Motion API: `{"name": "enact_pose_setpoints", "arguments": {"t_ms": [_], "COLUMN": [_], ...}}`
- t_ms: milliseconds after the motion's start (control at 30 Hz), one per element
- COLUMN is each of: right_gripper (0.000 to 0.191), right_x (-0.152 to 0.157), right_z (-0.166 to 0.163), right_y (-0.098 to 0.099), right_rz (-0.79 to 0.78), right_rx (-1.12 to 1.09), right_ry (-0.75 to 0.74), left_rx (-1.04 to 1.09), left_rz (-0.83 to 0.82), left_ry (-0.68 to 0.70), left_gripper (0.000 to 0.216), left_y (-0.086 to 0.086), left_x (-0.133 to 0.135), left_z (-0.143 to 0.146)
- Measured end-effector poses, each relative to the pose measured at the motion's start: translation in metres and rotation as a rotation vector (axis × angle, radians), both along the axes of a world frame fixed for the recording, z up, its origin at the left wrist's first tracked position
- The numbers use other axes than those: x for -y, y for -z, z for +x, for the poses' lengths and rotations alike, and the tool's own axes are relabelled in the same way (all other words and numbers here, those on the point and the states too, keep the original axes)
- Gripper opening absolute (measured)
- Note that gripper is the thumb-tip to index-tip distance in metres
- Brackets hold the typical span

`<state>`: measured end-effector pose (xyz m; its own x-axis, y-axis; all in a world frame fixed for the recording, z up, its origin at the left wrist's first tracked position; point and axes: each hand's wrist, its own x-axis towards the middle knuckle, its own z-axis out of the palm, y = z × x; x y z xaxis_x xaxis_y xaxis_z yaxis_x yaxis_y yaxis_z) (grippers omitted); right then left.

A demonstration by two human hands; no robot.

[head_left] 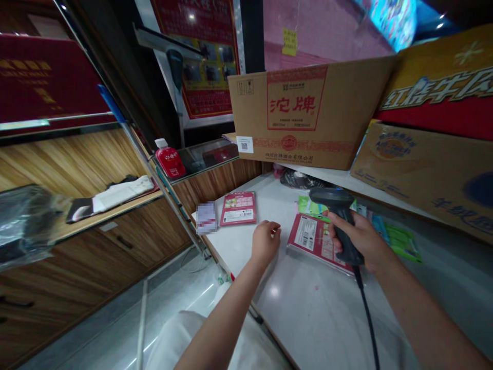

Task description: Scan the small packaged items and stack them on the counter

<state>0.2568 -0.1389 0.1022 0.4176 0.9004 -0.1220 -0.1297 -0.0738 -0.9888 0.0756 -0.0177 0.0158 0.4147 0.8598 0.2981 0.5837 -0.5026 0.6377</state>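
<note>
In my right hand (pixel 364 236) is a black barcode scanner (pixel 339 216), gripped by its handle with the cable trailing down. Its head is over a flat red packet (pixel 318 241) in clear plastic wrap, which has a white barcode label. My left hand (pixel 266 240) rests near the white counter, fingers curled in loosely, with nothing visible in them. It lies between that packet and a second red packet (pixel 239 208), which also carries a barcode label. Left of the second packet is a small pale packet (pixel 207 218), blurred out.
Bright green packets (pixel 402 241) lie behind my right hand. A large cardboard carton (pixel 308 113) stands at the back, with more cartons (pixel 427 169) stacked to the right. On a glass-topped ledge stands a red bottle (pixel 169 160). Wooden shelving (pixel 92 257) is at left.
</note>
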Motion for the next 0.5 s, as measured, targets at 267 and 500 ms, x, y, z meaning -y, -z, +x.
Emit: {"name": "enact_pose_setpoints", "arguments": {"t_ms": [267, 500], "right_gripper": [0.041, 0.044], "right_x": [0.001, 0.002], "right_z": [-0.004, -0.004], "right_y": [-0.001, -0.004], "right_rz": [0.062, 0.061], "right_rx": [-0.046, -0.017], "right_ry": [-0.035, -0.032], "left_rx": [0.039, 0.291], "left_rz": [-0.35, -0.547], "left_ry": [-0.113, -0.159], "left_gripper": [0.056, 0.033], "left_y": [-0.005, 0.001], "left_x": [-0.002, -0.014], "left_z": [0.059, 0.048]}}
